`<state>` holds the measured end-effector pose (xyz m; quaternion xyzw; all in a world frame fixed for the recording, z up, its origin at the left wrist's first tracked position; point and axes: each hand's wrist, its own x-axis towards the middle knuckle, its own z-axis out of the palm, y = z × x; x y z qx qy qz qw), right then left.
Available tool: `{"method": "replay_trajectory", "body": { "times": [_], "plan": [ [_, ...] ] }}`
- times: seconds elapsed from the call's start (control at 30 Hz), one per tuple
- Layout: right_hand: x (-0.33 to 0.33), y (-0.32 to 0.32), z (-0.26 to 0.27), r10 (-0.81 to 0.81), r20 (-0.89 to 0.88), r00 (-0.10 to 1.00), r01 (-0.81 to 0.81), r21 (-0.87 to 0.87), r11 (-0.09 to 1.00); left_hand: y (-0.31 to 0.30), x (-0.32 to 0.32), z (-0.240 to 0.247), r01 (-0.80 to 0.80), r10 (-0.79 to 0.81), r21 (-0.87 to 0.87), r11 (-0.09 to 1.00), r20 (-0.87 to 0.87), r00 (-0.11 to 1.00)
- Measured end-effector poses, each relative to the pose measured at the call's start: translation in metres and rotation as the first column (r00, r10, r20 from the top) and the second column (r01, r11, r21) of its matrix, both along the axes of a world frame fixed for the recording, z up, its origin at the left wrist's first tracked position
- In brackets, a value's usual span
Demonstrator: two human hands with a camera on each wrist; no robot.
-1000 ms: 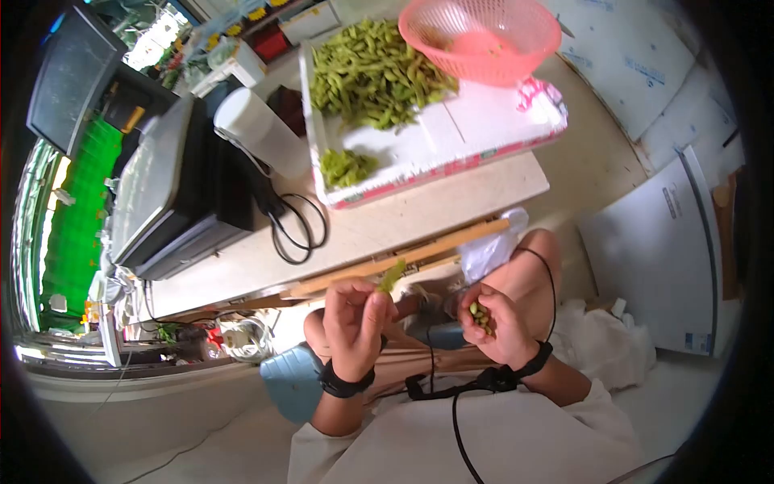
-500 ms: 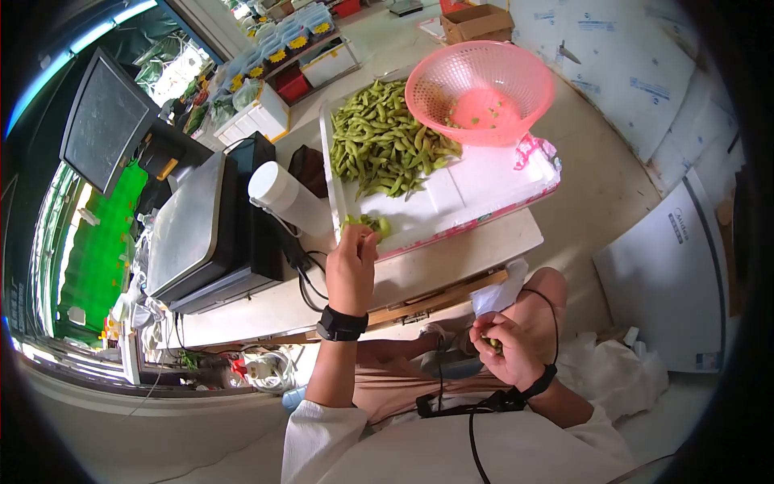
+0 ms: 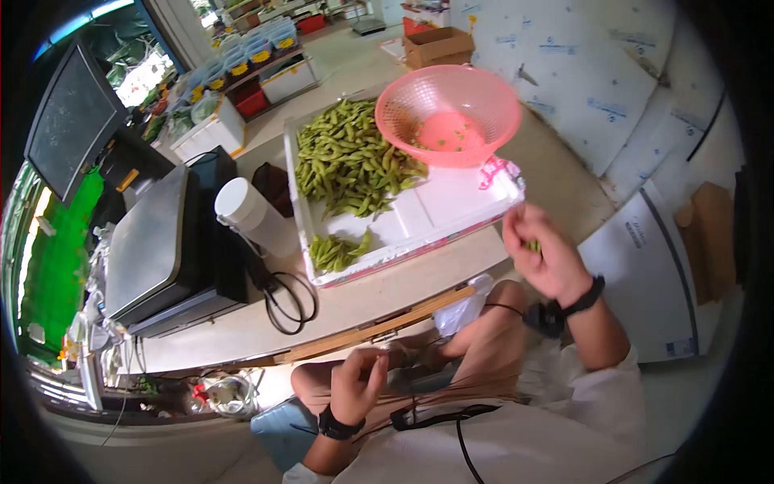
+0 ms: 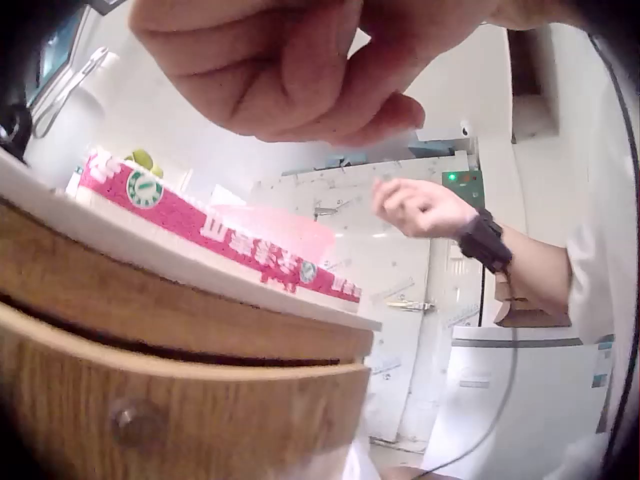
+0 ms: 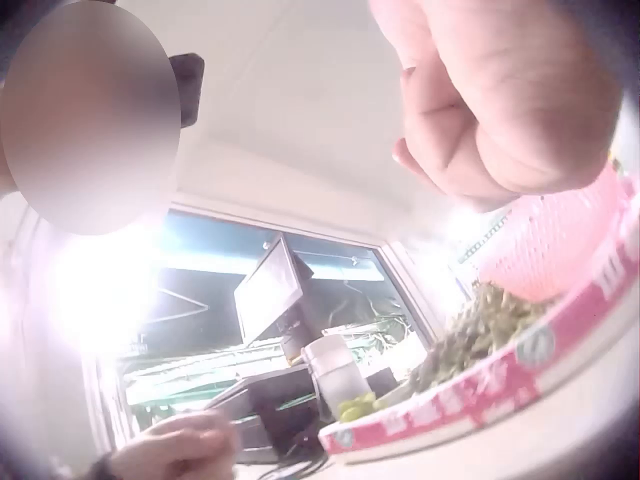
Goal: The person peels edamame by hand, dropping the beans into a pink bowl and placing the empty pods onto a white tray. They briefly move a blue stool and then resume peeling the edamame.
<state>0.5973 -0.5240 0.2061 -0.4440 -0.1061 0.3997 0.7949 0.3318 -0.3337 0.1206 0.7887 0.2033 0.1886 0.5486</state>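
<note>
My right hand (image 3: 552,258) is raised beside the right front corner of the white foam tray (image 3: 459,234), its fingers curled round green shelled soybeans (image 3: 534,245). In the right wrist view its curled fingers hide the beans. My left hand (image 3: 355,387) hovers over my lap with loosely bent fingers, and nothing shows in it. A large heap of soybean pods (image 3: 347,161) fills the tray's left part. At its front left corner lies a small pile of opened pods (image 3: 334,252). The pink colander (image 3: 500,129) sits on the tray's far right, a few beans scattered inside.
Left of the tray stand a white cylindrical bottle (image 3: 254,214), a flat-topped scale (image 3: 149,250) and a monitor (image 3: 76,121). A black cable (image 3: 294,310) loops over the table's front edge. A white Midea appliance (image 3: 645,266) stands at the right, and a cardboard box (image 3: 435,48) behind.
My left hand has drawn back from the small pile of opened pods to my lap. My right hand, with the beans, has risen from my lap toward the tray's right corner.
</note>
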Motion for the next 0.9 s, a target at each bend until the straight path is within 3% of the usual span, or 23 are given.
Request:
{"method": "replay_trajectory", "body": {
  "times": [0.17, 0.27, 0.33, 0.37, 0.43, 0.5, 0.57, 0.7, 0.77, 0.8, 0.83, 0.9],
  "plan": [
    [0.079, 0.045, 0.04, -0.027, 0.257, 0.966, 0.018, 0.036, 0.999, -0.022, -0.025, -0.027, 0.0, -0.006, -0.173, 0.985, -0.036, 0.999],
    [0.133, 0.076, 0.046, -0.102, 0.276, 0.956, 0.095, 0.038, 0.995, -0.03, -0.033, -0.031, -0.005, 0.0, -0.26, 0.966, -0.018, 1.0],
    [0.165, 0.095, 0.04, -0.238, 0.201, 0.95, 0.241, 0.006, 0.97, -0.031, -0.036, -0.03, -0.003, 0.001, -0.301, 0.954, -0.006, 1.0],
    [0.171, 0.101, 0.038, -0.237, 0.214, 0.948, 0.24, 0.01, 0.971, -0.03, -0.037, -0.03, 0.0, 0.002, -0.301, 0.954, 0.008, 1.0],
    [0.17, 0.114, 0.044, -0.303, 0.361, 0.882, 0.378, -0.159, 0.912, -0.027, -0.04, -0.03, -0.002, 0.008, -0.289, 0.957, 0.018, 1.0],
    [0.17, 0.121, 0.041, -0.298, 0.373, 0.878, 0.383, -0.175, 0.907, -0.023, -0.042, -0.035, -0.011, 0.02, -0.294, 0.956, 0.03, 0.999],
    [0.181, 0.125, 0.031, -0.291, 0.505, 0.812, 0.444, -0.212, 0.871, -0.021, -0.044, -0.035, -0.021, 0.029, -0.277, 0.961, 0.025, 0.999],
    [0.152, 0.135, 0.027, -0.27, 0.619, 0.738, 0.413, -0.098, 0.905, -0.017, -0.047, -0.031, -0.015, 0.022, -0.242, 0.97, 0.026, 0.999],
    [0.119, 0.139, 0.024, 0.061, 0.932, 0.358, 0.288, -0.172, 0.942, -0.017, -0.047, -0.036, 0.003, 0.006, -0.253, 0.967, 0.037, 0.999],
    [0.096, 0.147, 0.024, 0.126, 0.985, 0.119, 0.287, -0.155, 0.945, -0.018, -0.045, -0.036, 0.002, 0.007, -0.22, 0.975, 0.039, 0.999],
    [0.083, 0.154, 0.017, 0.128, 0.984, 0.123, 0.28, -0.159, 0.947, -0.019, -0.044, -0.036, -0.006, 0.014, -0.222, 0.975, 0.034, 0.999],
    [0.059, 0.165, 0.004, 0.328, 0.92, -0.212, 0.208, -0.286, 0.935, -0.019, -0.044, -0.034, 0.025, -0.022, -0.235, 0.972, 0.012, 1.0]
  ]
}}
